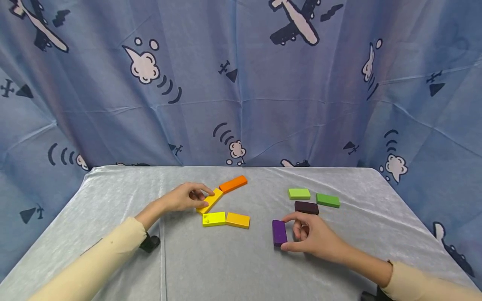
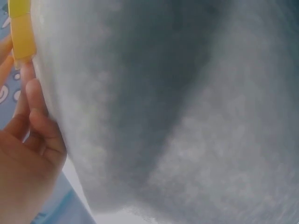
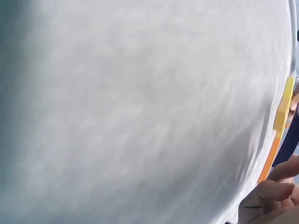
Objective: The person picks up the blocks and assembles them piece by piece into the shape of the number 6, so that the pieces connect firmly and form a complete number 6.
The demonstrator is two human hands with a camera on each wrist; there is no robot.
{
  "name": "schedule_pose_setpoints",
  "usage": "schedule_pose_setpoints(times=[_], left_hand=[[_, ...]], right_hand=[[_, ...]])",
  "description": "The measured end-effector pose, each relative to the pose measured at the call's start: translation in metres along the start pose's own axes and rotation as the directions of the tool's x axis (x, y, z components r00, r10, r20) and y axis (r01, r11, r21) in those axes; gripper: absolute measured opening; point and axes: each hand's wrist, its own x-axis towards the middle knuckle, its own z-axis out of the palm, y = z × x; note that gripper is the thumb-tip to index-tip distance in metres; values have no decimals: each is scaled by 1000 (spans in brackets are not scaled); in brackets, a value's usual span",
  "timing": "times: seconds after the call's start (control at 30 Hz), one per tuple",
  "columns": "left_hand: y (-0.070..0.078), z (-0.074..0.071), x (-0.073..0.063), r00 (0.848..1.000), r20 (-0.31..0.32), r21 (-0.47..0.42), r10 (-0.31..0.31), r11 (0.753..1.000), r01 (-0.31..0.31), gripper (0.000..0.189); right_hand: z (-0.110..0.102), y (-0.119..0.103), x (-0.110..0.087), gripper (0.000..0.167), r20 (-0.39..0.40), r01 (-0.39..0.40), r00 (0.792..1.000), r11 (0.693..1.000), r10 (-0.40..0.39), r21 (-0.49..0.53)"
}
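Note:
In the head view, my left hand (image 1: 184, 197) pinches a golden-yellow block (image 1: 211, 200) lengthwise, a finger near its far end and the thumb near its close end. The block lies slanted, its far end by an orange block (image 1: 233, 184). Just in front lie a bright yellow block (image 1: 214, 219) and an amber block (image 1: 238, 220), end to end. My right hand (image 1: 318, 238) holds a purple block (image 1: 279, 233) by its two ends, with forefinger and thumb. The right wrist view catches this purple block (image 3: 287, 142) at its edge, beside curled fingers (image 3: 275, 191).
Behind the right hand lie a dark brown block (image 1: 306, 207), a light green block (image 1: 299, 193) and a green block (image 1: 328, 200). A pale grey cloth (image 1: 211, 267) covers the table. A blue curtain (image 1: 263, 125) with printed planes hangs behind it.

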Motion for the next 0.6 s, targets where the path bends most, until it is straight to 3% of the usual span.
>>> schedule_pose_setpoints(times=[0.6], left_hand=[[-1,-1,1,1000,-3,0,-7,1000,7,30]], right_hand=[[28,-16,9,59,33,-103,994,995,103,-7]])
